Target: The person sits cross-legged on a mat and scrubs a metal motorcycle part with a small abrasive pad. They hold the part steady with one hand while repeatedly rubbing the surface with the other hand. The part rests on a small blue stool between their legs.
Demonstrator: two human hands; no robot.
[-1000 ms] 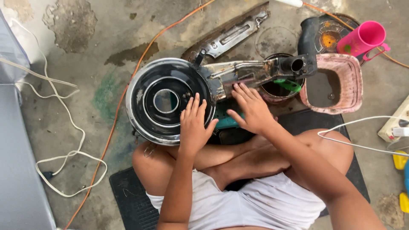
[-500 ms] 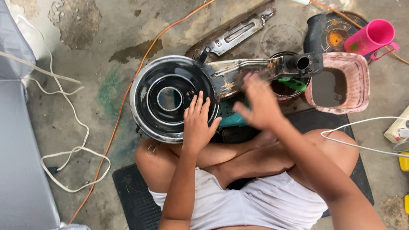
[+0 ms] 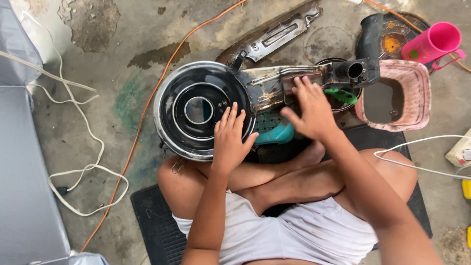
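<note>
— What is in front of the person?

— A round black metal housing [image 3: 198, 109] with a bright rim and concentric rings around a central hole. It lies on the concrete floor [image 3: 122, 39] just beyond the crossed legs. A grimy, rust-stained metal arm [image 3: 274, 83] runs from its right edge to a black tubular outlet [image 3: 354, 70].

— And the hands?

— The left hand [image 3: 229, 140] lies flat on the housing's lower right rim, fingers spread and straight; its grip is open and closes on nothing. The right hand [image 3: 309, 110] rests palm down on the metal arm, fingers loosely fanned, likewise open with nothing held.

— What sits close by?

— A teal plastic piece [image 3: 275, 133] shows between the two hands, partly hidden. A green handle [image 3: 342, 94] pokes out just right of the right hand. Beyond it stands a worn pink plastic basket [image 3: 392, 95], and a bright pink cup [image 3: 431, 41] lies farther up.

— Farther out?

— A long flat metal cover [image 3: 274, 37] lies above the housing. An orange cable [image 3: 147, 108] crosses the cracked, stained floor, a white cord [image 3: 73, 172] loops at left, and a ribbed black rubber mat [image 3: 152, 221] lies under the person.
</note>
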